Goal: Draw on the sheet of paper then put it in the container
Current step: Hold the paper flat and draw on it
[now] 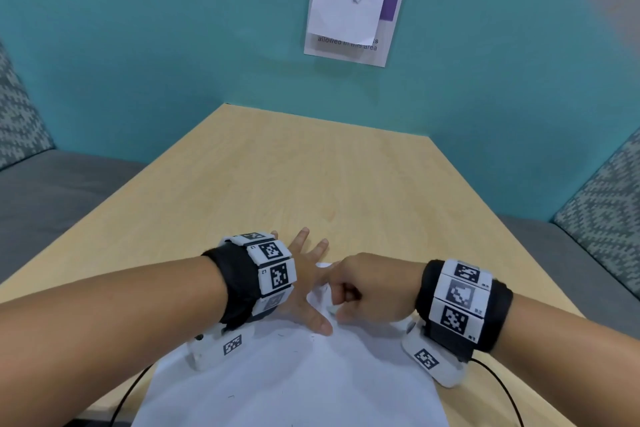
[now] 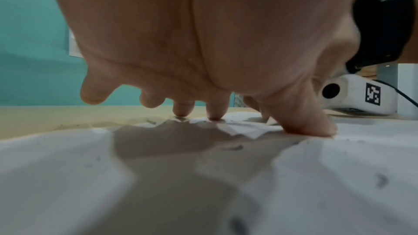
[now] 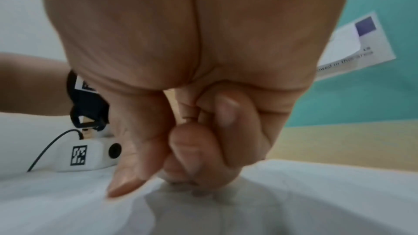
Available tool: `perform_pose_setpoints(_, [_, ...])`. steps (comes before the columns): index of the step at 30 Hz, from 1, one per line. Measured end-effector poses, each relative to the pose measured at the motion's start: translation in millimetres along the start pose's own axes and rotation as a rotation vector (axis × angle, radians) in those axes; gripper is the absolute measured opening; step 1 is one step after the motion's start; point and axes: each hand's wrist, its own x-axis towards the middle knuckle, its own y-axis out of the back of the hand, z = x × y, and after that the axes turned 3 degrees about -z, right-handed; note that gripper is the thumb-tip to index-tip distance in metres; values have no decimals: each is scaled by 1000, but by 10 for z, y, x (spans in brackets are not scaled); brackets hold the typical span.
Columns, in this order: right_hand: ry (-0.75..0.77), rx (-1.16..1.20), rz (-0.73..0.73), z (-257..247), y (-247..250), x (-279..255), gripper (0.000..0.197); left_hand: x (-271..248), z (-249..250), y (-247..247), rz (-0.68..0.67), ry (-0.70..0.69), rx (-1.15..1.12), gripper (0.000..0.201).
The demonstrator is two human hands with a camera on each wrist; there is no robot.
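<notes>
A white sheet of paper (image 1: 294,381) with small dark marks lies at the near edge of the wooden table (image 1: 311,177). My left hand (image 1: 304,274) rests spread on the sheet's far edge, with its fingertips (image 2: 214,113) and thumb pressing down. The paper (image 2: 339,167) is wrinkled under that palm. Just to the right, my right hand (image 1: 367,291) is curled into a fist at the far edge and pinches a bunched-up fold of the sheet (image 3: 316,194) between thumb and fingers (image 3: 192,158). No pen and no container is in view.
A clear holder with a sign and a white slip (image 1: 353,19) hangs on the teal wall beyond the table. Grey upholstered benches flank the table on the left (image 1: 52,191) and right (image 1: 571,253). A black cable (image 1: 505,388) trails from the right wrist camera.
</notes>
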Motion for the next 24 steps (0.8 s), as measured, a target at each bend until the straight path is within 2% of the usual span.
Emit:
perform_pose_setpoints(4, [-95,-37,87,127,149,35,18,12,5,-17,0,14,36,106])
perform_pose_setpoints(7, [-16,-6,14,-10,14,23,12,-25,15,7,0,1,6,98])
perform_pose_setpoints(9, [-7,1,2,-13,-8,16,11,-27,11,18,1,-15,0,100])
perform_pose_setpoints(13, [-179,-25,113,278,219,54,9,0,-7,-18,-5,23,40,109])
perform_pose_setpoints(16, [-211,-11,120,370,262,87,9,15,-21,-35,10,20,48,110])
perform_pose_setpoints(24, [-122,-42,44,175,131,45,11,44,-34,-44,-2,17,38,109])
